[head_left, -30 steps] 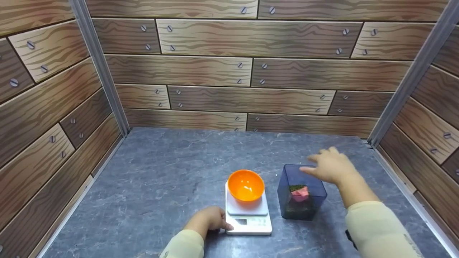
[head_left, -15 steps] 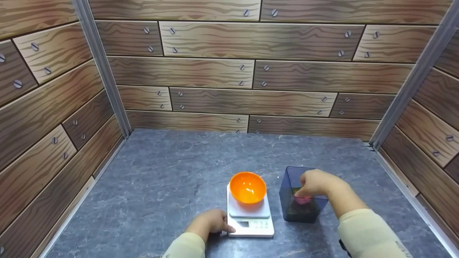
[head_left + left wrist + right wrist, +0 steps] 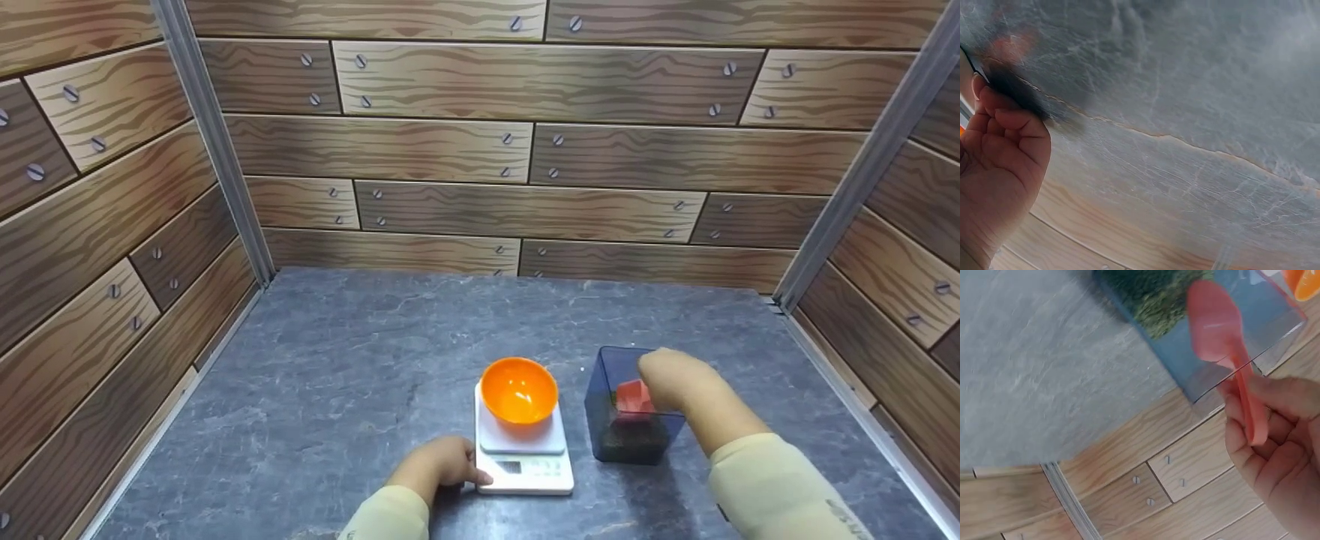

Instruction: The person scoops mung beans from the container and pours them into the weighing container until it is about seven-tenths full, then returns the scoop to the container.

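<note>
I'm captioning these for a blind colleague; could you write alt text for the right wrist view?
A person's right hand grips a pink scoop whose head is inside a see-through blue container of green granular material. A grey marbled tabletop fills the upper left, wood-pattern wall panels lie below, and part of an orange bowl shows at top right.

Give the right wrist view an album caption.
Right hand grips a pink spoon partly inside a translucent blue container of greenish bits.

Right hand (image 3: 1283,450) was empty a second ago, now it's gripping the pink spoon (image 3: 1216,323), scoop end raised just beyond the fingertips.
</note>
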`<state>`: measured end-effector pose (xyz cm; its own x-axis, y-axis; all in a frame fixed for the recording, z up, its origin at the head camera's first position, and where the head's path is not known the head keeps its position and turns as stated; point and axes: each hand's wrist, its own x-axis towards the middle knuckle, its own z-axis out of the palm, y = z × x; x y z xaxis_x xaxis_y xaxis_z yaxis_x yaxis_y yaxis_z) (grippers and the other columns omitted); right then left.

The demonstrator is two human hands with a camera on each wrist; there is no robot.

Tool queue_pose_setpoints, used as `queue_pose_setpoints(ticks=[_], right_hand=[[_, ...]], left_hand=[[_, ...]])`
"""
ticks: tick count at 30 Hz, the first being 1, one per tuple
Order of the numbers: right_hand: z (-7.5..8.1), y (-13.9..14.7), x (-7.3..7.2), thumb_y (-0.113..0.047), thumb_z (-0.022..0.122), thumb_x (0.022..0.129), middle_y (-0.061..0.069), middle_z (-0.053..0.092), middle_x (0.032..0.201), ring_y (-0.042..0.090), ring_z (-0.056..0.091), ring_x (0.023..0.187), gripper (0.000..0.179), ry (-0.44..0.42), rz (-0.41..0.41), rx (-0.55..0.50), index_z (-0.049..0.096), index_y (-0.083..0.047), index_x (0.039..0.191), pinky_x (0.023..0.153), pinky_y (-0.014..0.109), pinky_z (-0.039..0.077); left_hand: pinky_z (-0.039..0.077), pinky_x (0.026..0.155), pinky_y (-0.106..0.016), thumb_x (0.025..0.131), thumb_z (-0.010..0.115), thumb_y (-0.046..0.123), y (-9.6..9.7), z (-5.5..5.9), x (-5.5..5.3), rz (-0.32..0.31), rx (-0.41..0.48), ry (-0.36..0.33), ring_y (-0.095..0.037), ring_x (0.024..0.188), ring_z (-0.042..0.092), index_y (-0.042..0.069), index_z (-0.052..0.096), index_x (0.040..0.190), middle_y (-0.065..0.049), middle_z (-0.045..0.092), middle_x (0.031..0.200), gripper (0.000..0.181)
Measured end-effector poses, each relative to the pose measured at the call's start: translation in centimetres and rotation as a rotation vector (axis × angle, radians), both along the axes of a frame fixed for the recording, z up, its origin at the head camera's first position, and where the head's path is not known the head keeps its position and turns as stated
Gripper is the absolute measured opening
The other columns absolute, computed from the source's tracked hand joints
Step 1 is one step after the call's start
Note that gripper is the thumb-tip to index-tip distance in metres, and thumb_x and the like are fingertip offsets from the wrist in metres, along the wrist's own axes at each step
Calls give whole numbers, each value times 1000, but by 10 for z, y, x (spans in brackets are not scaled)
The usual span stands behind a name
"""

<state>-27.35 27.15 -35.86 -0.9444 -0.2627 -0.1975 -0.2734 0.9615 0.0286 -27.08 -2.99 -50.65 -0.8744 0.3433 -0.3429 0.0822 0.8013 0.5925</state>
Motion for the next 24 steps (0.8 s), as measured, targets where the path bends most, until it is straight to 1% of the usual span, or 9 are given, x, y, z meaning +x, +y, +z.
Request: queue_pose_setpoints(ticks=[4, 8, 10, 12, 15, 16, 18, 20, 24], right_hand=[[8, 1, 1, 9, 55, 74, 11, 58, 73, 25, 54, 65, 15, 48, 19, 78, 57, -6, 70, 62, 43, 47], [18, -3, 1, 7, 56, 73, 13, 59, 74, 26, 54, 64, 15, 74, 41, 119, 58, -7, 67, 59, 44, 47], [22, -8, 0, -2, 62, 71, 13, 61, 77, 26, 54, 66, 8, 62, 18, 130, 59, -7, 67, 59, 44, 47], [24, -13, 0, -10, 68, 68, 13, 62, 81, 28, 56, 69, 8, 68, 6, 150, 60, -7, 68, 59, 45, 48], [22, -20, 0, -14, 74, 60, 12, 62, 82, 29, 56, 72, 17, 65, -15, 173, 61, -8, 68, 59, 44, 49], [20, -21, 0, -12, 75, 59, 12, 62, 81, 30, 56, 72, 17, 67, -13, 185, 61, -7, 68, 59, 44, 49], [16, -22, 1, -9, 75, 59, 11, 62, 80, 31, 56, 72, 17, 67, -8, 199, 61, -8, 67, 60, 43, 49], [11, -20, 0, -9, 77, 60, 11, 62, 79, 31, 56, 71, 18, 65, -4, 203, 61, -8, 68, 61, 43, 49], [3, -15, -2, -22, 80, 63, 12, 63, 82, 32, 58, 72, 24, 59, 5, 202, 63, -7, 70, 64, 45, 50]], left_hand=[[37, 59, -34, 72, 76, 33, 1, 0, 0, 13, 11, -13, -18, 61, 46, 11, 53, 67, -1, 51, 63, 32], [36, 59, -34, 71, 77, 34, -1, -1, 0, 26, 17, -22, -18, 60, 46, 11, 53, 65, -1, 51, 62, 34], [37, 59, -33, 70, 77, 37, -2, -3, -2, 24, 10, -26, -18, 60, 46, 12, 53, 65, -1, 51, 62, 35], [37, 59, -33, 69, 78, 37, -3, -3, -3, 26, 9, -28, -17, 60, 46, 12, 53, 64, 0, 52, 62, 35], [37, 58, -32, 69, 77, 36, -4, -3, -3, 24, 12, -25, -17, 59, 46, 12, 52, 64, 0, 51, 61, 35], [37, 58, -32, 69, 77, 36, -4, -3, -2, 24, 12, -21, -17, 60, 46, 12, 52, 65, 0, 51, 62, 35], [37, 58, -33, 70, 77, 34, -3, 0, 0, 33, 24, -20, -18, 60, 46, 11, 53, 66, -1, 51, 62, 34], [37, 59, -34, 71, 77, 33, -3, 1, 1, 33, 25, -16, -18, 61, 45, 10, 52, 67, -1, 51, 63, 34], [35, 58, -32, 72, 76, 33, -2, -1, 2, 21, 26, 3, -17, 60, 43, 11, 51, 65, 0, 48, 61, 34]])
